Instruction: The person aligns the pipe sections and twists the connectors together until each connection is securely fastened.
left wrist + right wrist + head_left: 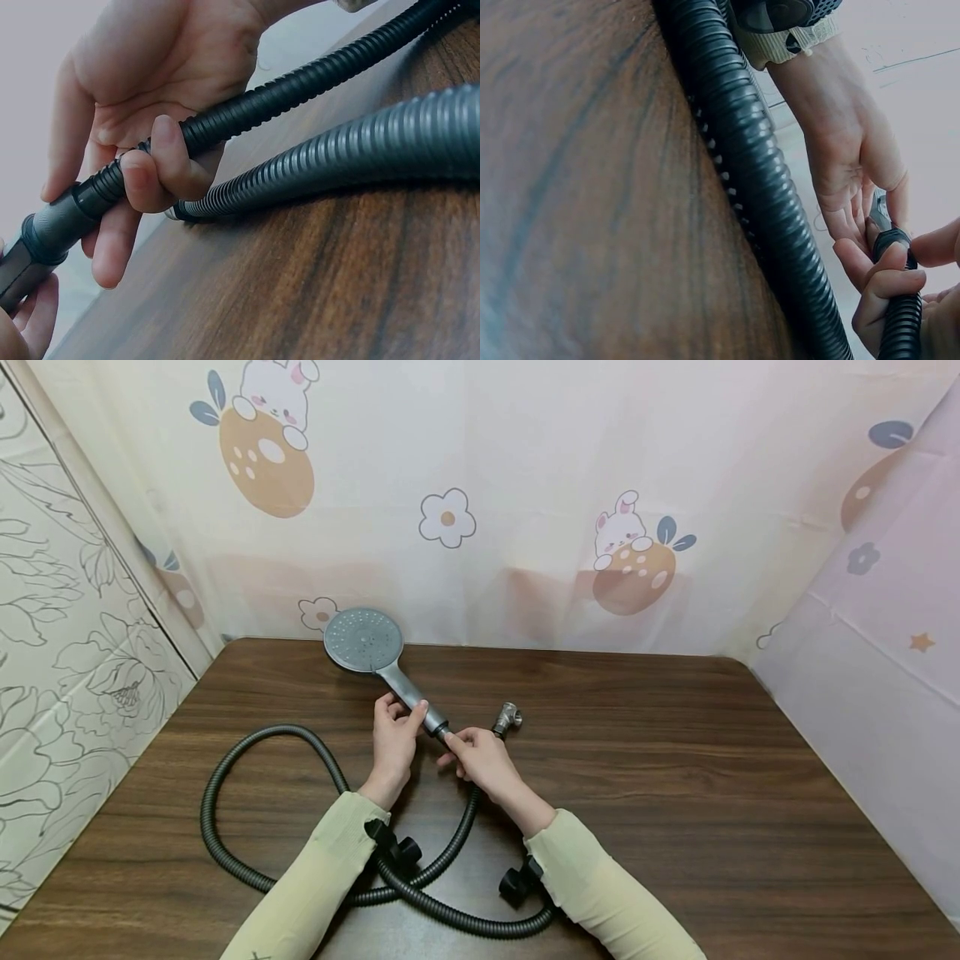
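Note:
A grey shower head [363, 640] with a round nozzle face tilts up toward the left over the back of the table. My left hand [393, 742] grips the lower part of its handle [408, 692], thumb on top. At the handle's base, my right hand [483, 762] holds the end of a dark ribbed shower hose [247, 112]. In the left wrist view, the right thumb and fingers wrap the hose's collar [64, 225], which meets the handle end. Both hands also show close together at this joint in the right wrist view.
The hose [217, 777] loops across the wooden table [675, 777] and crosses itself near the forearms. Its metal end fitting [507, 718] lies just beyond the right hand. A patterned curtain [525, 460] hangs behind the table, with more cloth at both sides.

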`<state>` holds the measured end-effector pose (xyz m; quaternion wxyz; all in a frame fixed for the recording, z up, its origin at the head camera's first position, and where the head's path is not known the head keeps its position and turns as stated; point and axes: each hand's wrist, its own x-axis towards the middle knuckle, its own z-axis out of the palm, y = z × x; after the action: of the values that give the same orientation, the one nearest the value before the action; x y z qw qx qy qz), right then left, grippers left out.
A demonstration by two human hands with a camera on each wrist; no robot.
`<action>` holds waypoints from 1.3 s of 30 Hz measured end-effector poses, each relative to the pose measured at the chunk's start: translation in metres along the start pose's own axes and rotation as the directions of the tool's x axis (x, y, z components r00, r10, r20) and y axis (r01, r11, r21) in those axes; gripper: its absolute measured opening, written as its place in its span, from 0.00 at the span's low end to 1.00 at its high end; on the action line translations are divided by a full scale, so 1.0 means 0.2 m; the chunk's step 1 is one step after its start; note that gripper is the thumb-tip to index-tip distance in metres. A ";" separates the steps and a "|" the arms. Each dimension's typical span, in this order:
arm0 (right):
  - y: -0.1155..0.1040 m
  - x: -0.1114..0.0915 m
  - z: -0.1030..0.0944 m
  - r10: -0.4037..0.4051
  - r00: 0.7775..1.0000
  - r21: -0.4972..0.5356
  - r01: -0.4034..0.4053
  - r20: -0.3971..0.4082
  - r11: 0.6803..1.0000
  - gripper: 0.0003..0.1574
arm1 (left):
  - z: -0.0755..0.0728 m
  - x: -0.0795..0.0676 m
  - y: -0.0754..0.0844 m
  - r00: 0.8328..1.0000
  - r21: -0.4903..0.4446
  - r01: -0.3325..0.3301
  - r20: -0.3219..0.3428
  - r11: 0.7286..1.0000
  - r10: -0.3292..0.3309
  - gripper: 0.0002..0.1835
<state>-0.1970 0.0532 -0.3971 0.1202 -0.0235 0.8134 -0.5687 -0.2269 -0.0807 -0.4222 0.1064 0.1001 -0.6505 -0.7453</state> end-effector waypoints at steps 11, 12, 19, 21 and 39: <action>0.00 0.00 -0.01 -0.026 1.000 -0.013 0.026 0.005 1.000 0.24 | 0.00 0.00 0.00 1.000 -0.006 0.003 -0.002 1.000 -0.003 0.29; 0.00 -0.01 -0.01 -0.029 1.000 -0.014 0.029 0.006 0.999 0.24 | 0.00 0.00 0.00 1.000 -0.008 0.003 -0.002 1.000 -0.003 0.29; 0.01 0.00 -0.01 -0.020 1.000 -0.019 0.020 0.000 1.000 0.22 | 0.00 0.00 0.00 1.000 -0.003 0.002 0.005 1.000 -0.002 0.29; 0.01 0.00 0.00 -0.020 1.000 -0.020 0.020 0.000 1.000 0.21 | 0.00 0.00 0.01 1.000 -0.001 0.001 0.006 1.000 -0.001 0.29; 0.00 0.00 0.00 -0.005 1.000 -0.020 0.005 -0.003 1.000 0.20 | 0.00 0.00 0.01 1.000 0.002 0.007 0.006 1.000 -0.007 0.29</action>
<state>-0.1967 0.0523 -0.3967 0.1172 -0.0256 0.8191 -0.5609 -0.2258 -0.0814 -0.4206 0.1017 0.1002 -0.6512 -0.7454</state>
